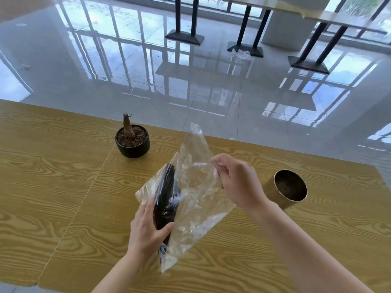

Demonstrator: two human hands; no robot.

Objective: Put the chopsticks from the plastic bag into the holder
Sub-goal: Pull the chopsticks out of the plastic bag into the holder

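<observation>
A clear plastic bag (196,199) is held above the wooden table (63,187), tilted with its mouth pointing up and away. Inside it lies a bundle of black chopsticks (167,195). My left hand (148,227) grips the bundle through the lower part of the bag. My right hand (237,180) pinches the bag's upper edge between thumb and fingers. The holder (290,188), a round brownish metal cup with nothing visible inside, stands on the table to the right of my right hand.
A small black pot (132,141) with soil and a bare stump stands at the table's far edge, left of the bag. Beyond the table is a shiny tiled floor with black table legs (184,37) and a crumpled plastic scrap (241,54).
</observation>
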